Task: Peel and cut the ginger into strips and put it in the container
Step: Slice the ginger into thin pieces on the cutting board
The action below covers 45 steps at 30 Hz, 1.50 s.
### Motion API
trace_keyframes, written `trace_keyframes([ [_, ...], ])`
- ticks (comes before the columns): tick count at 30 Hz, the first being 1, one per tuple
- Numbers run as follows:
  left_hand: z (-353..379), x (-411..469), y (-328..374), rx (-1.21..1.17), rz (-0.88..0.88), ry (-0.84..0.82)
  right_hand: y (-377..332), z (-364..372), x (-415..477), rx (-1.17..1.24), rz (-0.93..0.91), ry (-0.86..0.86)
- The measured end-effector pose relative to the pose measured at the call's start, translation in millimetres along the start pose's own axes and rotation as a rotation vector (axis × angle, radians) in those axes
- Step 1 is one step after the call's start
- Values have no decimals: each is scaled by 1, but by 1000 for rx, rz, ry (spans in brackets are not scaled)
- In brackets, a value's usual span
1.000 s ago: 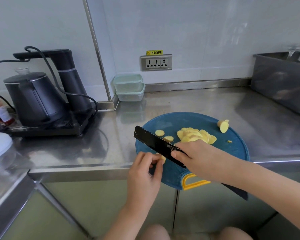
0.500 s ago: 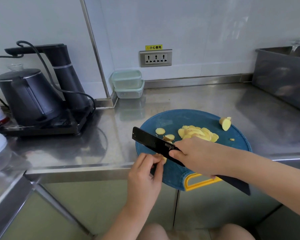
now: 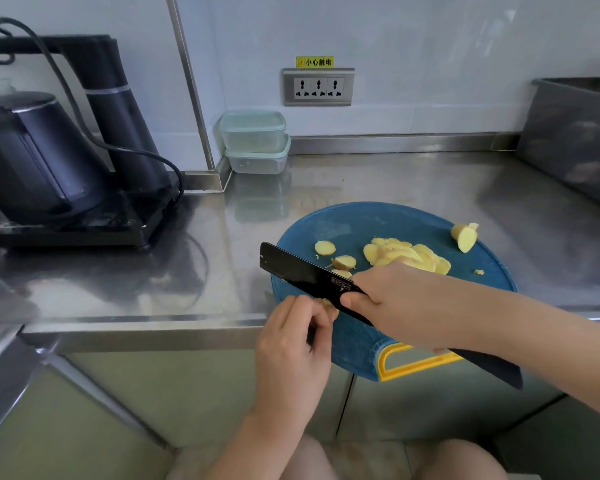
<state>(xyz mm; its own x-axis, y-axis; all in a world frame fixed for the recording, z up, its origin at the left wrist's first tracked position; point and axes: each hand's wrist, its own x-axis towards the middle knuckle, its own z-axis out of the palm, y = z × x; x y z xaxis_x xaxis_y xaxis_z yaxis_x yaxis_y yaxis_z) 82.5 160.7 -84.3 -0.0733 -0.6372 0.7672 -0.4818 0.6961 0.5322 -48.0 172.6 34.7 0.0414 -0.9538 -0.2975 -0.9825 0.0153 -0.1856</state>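
Cutting board (image 3: 378, 223) lies lower right on the tabletop (image 3: 222, 237); kettle (image 3: 32, 150) upper left, stacked containers (image 3: 255, 142) between, behind.

Sliced yellow ginger (image 3: 406, 255) heaped on board (image 3: 361, 221), lidded containers (image 3: 253, 133) stacked

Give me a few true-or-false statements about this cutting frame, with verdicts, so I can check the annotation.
1. The right hand holds the black knife over the blue cutting board. True.
2. The two containers already hold ginger strips. False: no ginger shows in them; they stand stacked by the wall with lids on.
3. The left hand pinches a small ginger piece at the board's near edge, right beside the blade. True.
4. The ginger slices are piled in a bowl. False: they lie in a heap on the cutting board.
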Motion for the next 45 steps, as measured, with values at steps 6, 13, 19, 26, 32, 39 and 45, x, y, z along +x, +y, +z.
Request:
trace_keyframes([
  [6, 0, 2, -4, -48, 23, 4, -2, -1, 6, 39, 17, -67],
  [13, 0, 1, -3, -75, 10, -38, -11, 1, 22, 147, 2, -69],
  [19, 1, -3, -2, -94, -53, -9, -7, 2, 19, 187, 53, -68],
  [26, 2, -6, 3, -53, -131, 58, 28, -1, -4, 321, 75, -45],
  [32, 1, -6, 6, -144, -207, 59, 37, -11, -12, 406, 69, 49],
  [39, 2, -7, 1, -160, -202, 68, 17, -5, -21, 279, -53, 156],
  [45, 1, -7, 0, -141, -182, 63, 7, 5, -22, 229, -62, 122],
])
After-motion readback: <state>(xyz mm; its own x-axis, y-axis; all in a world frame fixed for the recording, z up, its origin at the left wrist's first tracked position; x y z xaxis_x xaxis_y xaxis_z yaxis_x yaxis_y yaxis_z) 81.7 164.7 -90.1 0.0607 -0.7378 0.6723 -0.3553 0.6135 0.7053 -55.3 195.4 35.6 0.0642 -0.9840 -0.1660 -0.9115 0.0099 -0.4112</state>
